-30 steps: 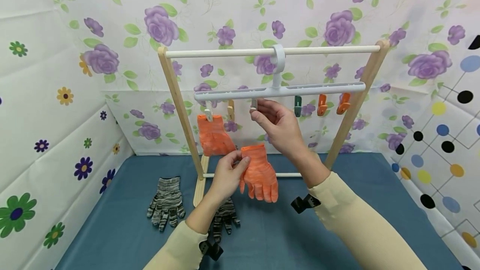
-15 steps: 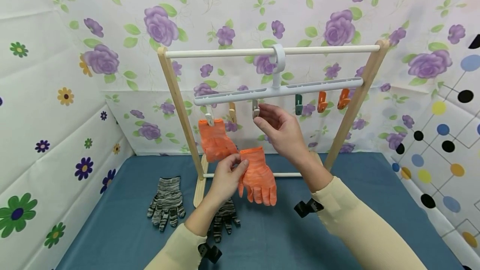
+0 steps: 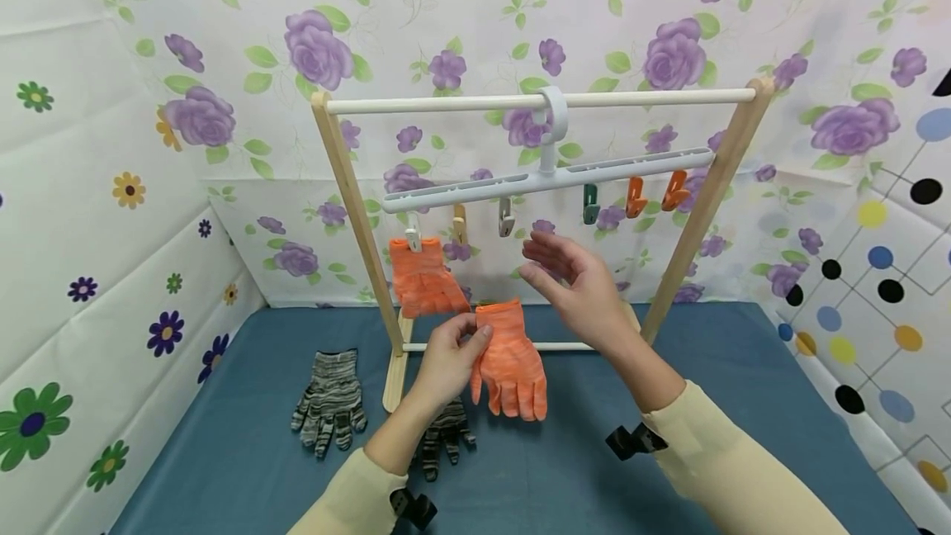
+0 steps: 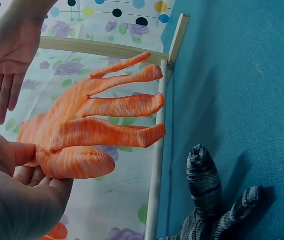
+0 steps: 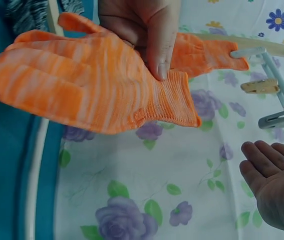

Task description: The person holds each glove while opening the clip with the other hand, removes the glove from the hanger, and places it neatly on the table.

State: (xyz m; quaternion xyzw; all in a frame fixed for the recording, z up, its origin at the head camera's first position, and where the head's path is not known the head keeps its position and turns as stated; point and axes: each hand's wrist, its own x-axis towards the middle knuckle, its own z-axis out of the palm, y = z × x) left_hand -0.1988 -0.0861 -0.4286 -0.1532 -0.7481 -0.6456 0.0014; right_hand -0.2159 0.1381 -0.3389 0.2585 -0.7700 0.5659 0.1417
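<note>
My left hand (image 3: 449, 357) pinches an orange glove (image 3: 509, 366) near its cuff, and the glove hangs with its fingers down. In the right wrist view the thumb presses on the ribbed cuff (image 5: 179, 100). My right hand (image 3: 583, 291) is held in the air with fingers loosely extended and nothing in it, right of a grey clip (image 3: 506, 218). A second orange glove (image 3: 425, 279) hangs from a white clip (image 3: 413, 234) at the left end of the white hanger (image 3: 546, 180). That hanger tilts, its right end higher.
A wooden rack (image 3: 357, 221) carries the hanger on its white top rod (image 3: 446, 106). Other clips hang along the bar: a tan one (image 3: 460, 225), a green one (image 3: 590, 205) and two orange. Two grey-striped gloves lie on the blue cloth, one (image 3: 330, 403) left, the other (image 3: 446, 436) partly behind my left arm.
My right hand has let go of the grey clip and moved right and down. My left hand and its glove have lowered slightly. The hanger has tilted, its right end rising.
</note>
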